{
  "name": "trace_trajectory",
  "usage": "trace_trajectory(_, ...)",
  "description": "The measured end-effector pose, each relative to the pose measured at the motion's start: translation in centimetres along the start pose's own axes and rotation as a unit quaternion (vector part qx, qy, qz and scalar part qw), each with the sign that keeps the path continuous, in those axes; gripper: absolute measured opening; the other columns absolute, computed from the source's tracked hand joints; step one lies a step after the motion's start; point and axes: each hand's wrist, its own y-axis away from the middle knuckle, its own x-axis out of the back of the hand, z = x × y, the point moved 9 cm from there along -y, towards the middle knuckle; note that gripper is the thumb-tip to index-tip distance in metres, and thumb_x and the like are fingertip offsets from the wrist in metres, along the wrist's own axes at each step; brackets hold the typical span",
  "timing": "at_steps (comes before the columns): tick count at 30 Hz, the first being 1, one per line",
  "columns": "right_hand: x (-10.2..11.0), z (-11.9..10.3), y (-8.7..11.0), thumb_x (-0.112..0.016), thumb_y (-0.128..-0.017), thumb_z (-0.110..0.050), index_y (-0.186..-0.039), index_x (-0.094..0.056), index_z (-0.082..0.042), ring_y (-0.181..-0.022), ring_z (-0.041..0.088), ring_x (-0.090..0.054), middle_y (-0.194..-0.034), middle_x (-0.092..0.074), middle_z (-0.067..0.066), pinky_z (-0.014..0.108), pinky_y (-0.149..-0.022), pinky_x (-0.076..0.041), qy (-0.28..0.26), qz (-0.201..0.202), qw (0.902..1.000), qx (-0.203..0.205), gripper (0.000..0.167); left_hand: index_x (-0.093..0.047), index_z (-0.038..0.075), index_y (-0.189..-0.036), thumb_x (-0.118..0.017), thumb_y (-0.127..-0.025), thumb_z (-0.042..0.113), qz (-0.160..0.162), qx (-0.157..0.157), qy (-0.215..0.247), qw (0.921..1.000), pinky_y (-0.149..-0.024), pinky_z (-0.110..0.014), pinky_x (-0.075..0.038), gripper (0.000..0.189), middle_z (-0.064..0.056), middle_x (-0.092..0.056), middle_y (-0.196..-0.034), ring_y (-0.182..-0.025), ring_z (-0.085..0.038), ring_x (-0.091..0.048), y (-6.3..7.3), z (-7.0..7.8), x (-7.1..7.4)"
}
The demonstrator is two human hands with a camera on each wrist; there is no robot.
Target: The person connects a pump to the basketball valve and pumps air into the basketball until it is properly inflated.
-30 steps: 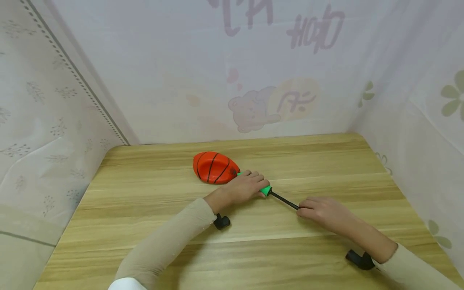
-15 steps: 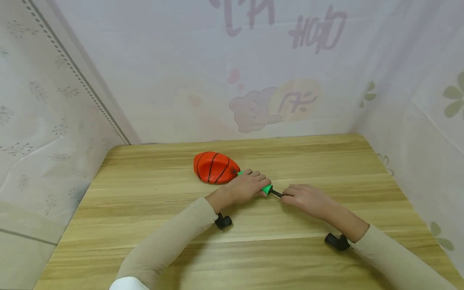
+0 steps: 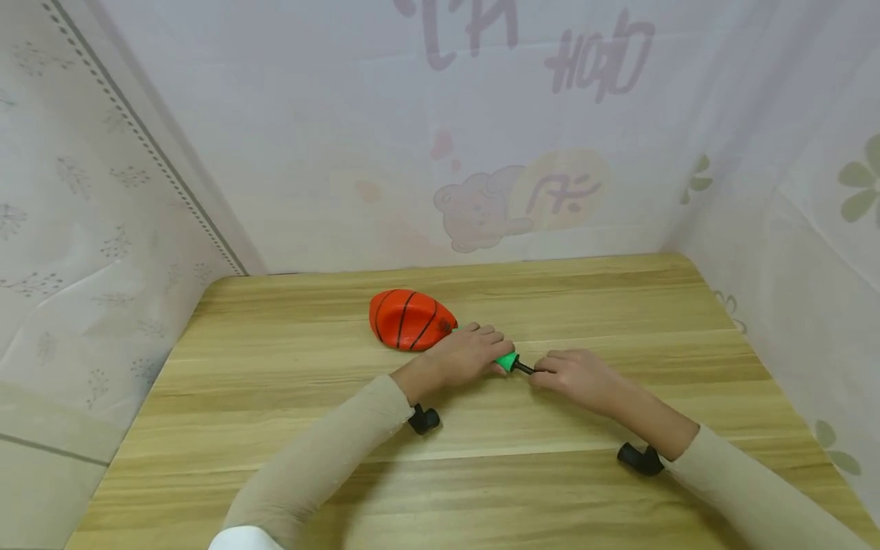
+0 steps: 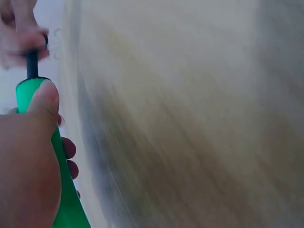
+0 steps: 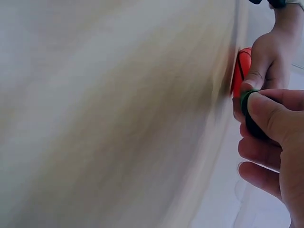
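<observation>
Against the view of one second ago, I record the right grip point(image 3: 577, 378) closer to the green pump barrel point(image 3: 506, 360), with less black rod point(image 3: 524, 368) showing between them; against half a second ago I find hardly any difference. I judge the stroke to be at or near its pushed-in end. The left grip point(image 3: 462, 357) keeps its place. The red ball point(image 3: 412, 321) lies on the bench point(image 3: 522, 489), just beyond the left grip at the barrel's far end, and its side still carries a marked hollow, so on my reading the stroke has no visible effect on its shape.

State of each grip: the left is a bare hand wrapped round the barrel, thumb laid along it near the rod; the right pinches the pump's dark handle point(image 5: 255, 126) behind the thumb.

Limits of inspection: the left grip covers most of the barrel in the head view, and only a sliver of green shows beside the ball, so I cannot confirm the joint. The left wrist view blurs the right grip and cuts off the barrel's lower end. I cannot tell whether the barrel touches the bench
</observation>
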Motion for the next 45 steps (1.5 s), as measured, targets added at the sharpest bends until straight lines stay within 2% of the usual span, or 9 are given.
trace_trajectory(2,0.5,-0.3,0.7,-0.056,-0.101,-0.006,-0.098,-0.068,-0.012,-0.076,0.014,-0.063,-0.095,-0.069,0.002,0.025,-0.063,-0.053,0.003,0.009,0.9999,0.003,0.014,-0.055,0.02,-0.129,-0.046,-0.105,0.048,0.0,-0.001,0.001,1.0,-0.101,-0.032,-0.041,0.039,0.006,-0.06,-0.122,-0.113,-0.014,-0.052,0.1,0.0,0.1)
trace_trajectory(4,1.2,-0.6,1.4,-0.038,-0.11,-0.012,-0.097,-0.069,-0.011,-0.076,0.015,-0.062,-0.094,-0.069,0.002,0.027,-0.063,-0.054,0.004,0.021,0.9998,0.007,0.034,-0.055,0.019,-0.128,-0.047,-0.105,0.048,0.003,-0.003,0.0,1.0,-0.1,-0.032,-0.041,0.038,0.005,-0.06,-0.12,-0.112,-0.015,-0.053,0.1,0.0,0.1)
trace_trajectory(7,2.0,-1.1,2.5,-0.018,-0.113,-0.019,-0.096,-0.07,-0.011,-0.076,0.016,-0.063,-0.093,-0.069,0.003,0.029,-0.064,-0.054,0.005,0.034,0.9994,0.01,0.056,-0.055,0.019,-0.126,-0.047,-0.105,0.047,0.01,-0.006,-0.002,0.9999,-0.099,-0.032,-0.041,0.037,0.005,-0.06,-0.118,-0.111,-0.015,-0.053,0.2,0.2,0.3)
trace_trajectory(16,3.1,-1.8,4.4,-0.023,-0.114,-0.02,-0.096,-0.072,-0.013,-0.079,0.014,-0.064,-0.094,-0.067,0.001,0.029,-0.067,-0.056,0.008,0.041,0.9991,0.0,0.052,-0.056,0.018,-0.125,-0.05,-0.104,0.047,0.024,-0.003,-0.005,0.9997,-0.094,-0.03,-0.041,0.036,0.005,-0.058,-0.109,-0.106,-0.015,-0.053,0.8,-0.6,0.3)
trace_trajectory(30,2.8,-1.4,2.9,-0.021,-0.113,-0.016,-0.096,-0.067,-0.011,-0.077,0.016,-0.065,-0.094,-0.068,0.003,0.027,-0.064,-0.055,0.017,0.038,0.999,0.014,0.049,-0.054,0.017,-0.128,-0.048,-0.106,0.046,0.009,0.012,-0.005,0.9999,-0.101,-0.034,-0.042,0.037,0.003,-0.059,-0.117,-0.112,-0.016,-0.053,1.2,-1.3,0.2)
trace_trajectory(33,2.2,-1.0,2.0,-0.037,-0.111,-0.011,-0.099,-0.068,-0.009,-0.079,0.016,-0.064,-0.096,-0.069,0.004,0.027,-0.066,-0.055,0.017,0.021,0.9995,0.015,0.033,-0.055,0.017,-0.128,-0.049,-0.105,0.046,0.01,0.012,-0.003,0.9999,-0.099,-0.034,-0.042,0.037,0.003,-0.06,-0.116,-0.112,-0.016,-0.054,1.2,-1.1,0.4)
trace_trajectory(36,1.5,-0.7,1.2,-0.062,-0.096,-0.004,-0.101,-0.068,-0.01,-0.081,0.015,-0.063,-0.098,-0.069,0.004,0.027,-0.068,-0.055,0.015,-0.001,0.9997,0.018,0.01,-0.055,0.017,-0.128,-0.049,-0.105,0.046,0.012,0.009,-0.003,0.9999,-0.099,-0.034,-0.042,0.037,0.003,-0.059,-0.114,-0.112,-0.016,-0.054,1.1,-0.8,0.5)
trace_trajectory(38,1.1,-0.6,0.6,-0.071,-0.084,-0.001,-0.102,-0.068,-0.01,-0.081,0.014,-0.063,-0.098,-0.069,0.003,0.026,-0.068,-0.055,0.015,-0.012,0.9996,0.02,0.02,-0.056,0.017,-0.128,-0.05,-0.105,0.046,0.013,0.008,-0.007,0.9999,-0.099,-0.034,-0.042,0.037,0.004,-0.059,-0.114,-0.112,-0.016,-0.054,1.1,-0.7,0.6)
trace_trajectory(45,0.4,-0.2,-1.3,-0.064,-0.093,-0.005,-0.097,-0.066,-0.011,-0.076,0.012,-0.059,-0.093,-0.067,0.001,0.023,-0.066,-0.051,0.012,-0.013,0.9995,0.027,0.008,-0.056,0.019,-0.128,-0.049,-0.105,0.047,0.009,0.015,-0.017,0.9997,-0.096,-0.033,-0.042,0.038,0.005,-0.06,-0.117,-0.112,-0.015,-0.054,0.8,-0.5,0.6)
